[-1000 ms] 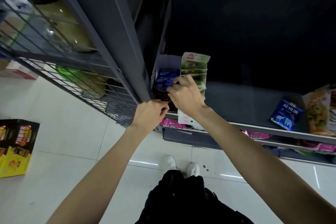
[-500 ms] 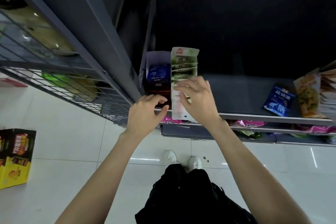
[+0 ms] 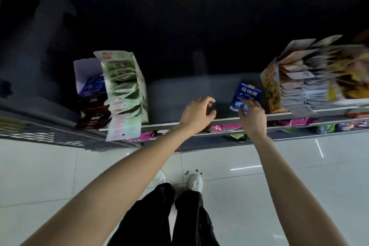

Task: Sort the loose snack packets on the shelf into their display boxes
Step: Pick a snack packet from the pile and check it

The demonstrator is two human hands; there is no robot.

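Lying loose on the dark shelf [image 3: 179,90] near its front edge, the blue snack packet [image 3: 246,95] has its lower corner pinched by the fingers [image 3: 244,109] of the right hand [image 3: 252,119]. Just beside it the left hand [image 3: 197,115] hovers over the shelf edge, fingers loosely curled and holding nothing. At the shelf's left end stands the green display box [image 3: 127,90] of packets, with a purple box [image 3: 87,78] beside it; fanned packets [image 3: 299,88] crowd the right end.

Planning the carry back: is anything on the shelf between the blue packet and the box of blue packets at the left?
Yes. The green packets' box stands just right of the blue box; the right hand gripping the blue packet must clear it. The left hand hovers between too.
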